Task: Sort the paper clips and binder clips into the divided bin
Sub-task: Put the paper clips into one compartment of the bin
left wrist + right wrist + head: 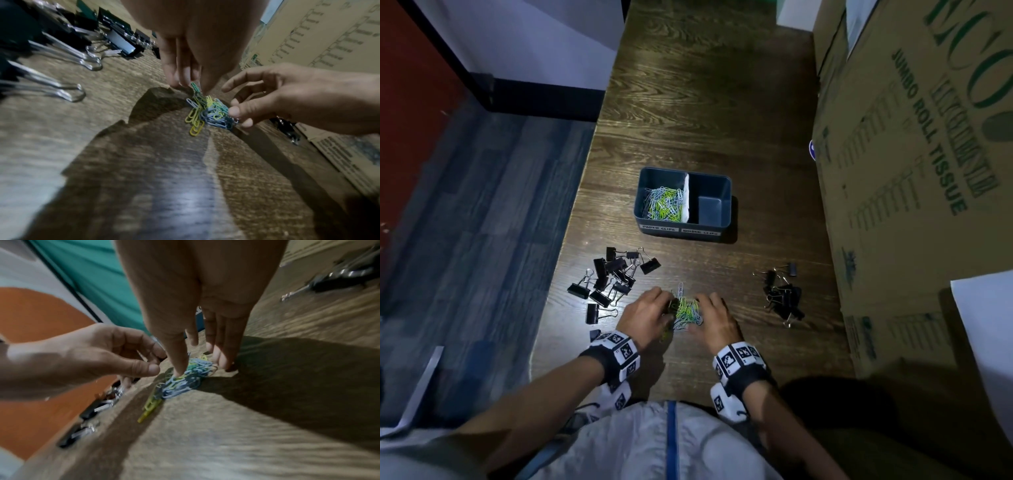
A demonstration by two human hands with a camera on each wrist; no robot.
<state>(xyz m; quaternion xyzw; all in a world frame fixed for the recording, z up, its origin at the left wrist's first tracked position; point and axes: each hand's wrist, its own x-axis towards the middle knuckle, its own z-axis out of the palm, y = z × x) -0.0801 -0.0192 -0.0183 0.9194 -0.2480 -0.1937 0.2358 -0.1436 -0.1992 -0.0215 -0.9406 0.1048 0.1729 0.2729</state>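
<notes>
Left hand [645, 313] and right hand [714, 320] cup loose paper clip pile [686, 311] on worktop [722, 102], fingers [234, 112] curled narrow around it. Risk: tangled clips spilling during lift toward divided bin [683, 228]; stray yellow ones left behind.

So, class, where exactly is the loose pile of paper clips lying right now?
In the head view the paper clip pile lies on the table's near edge, between the left hand and right hand.
</notes>
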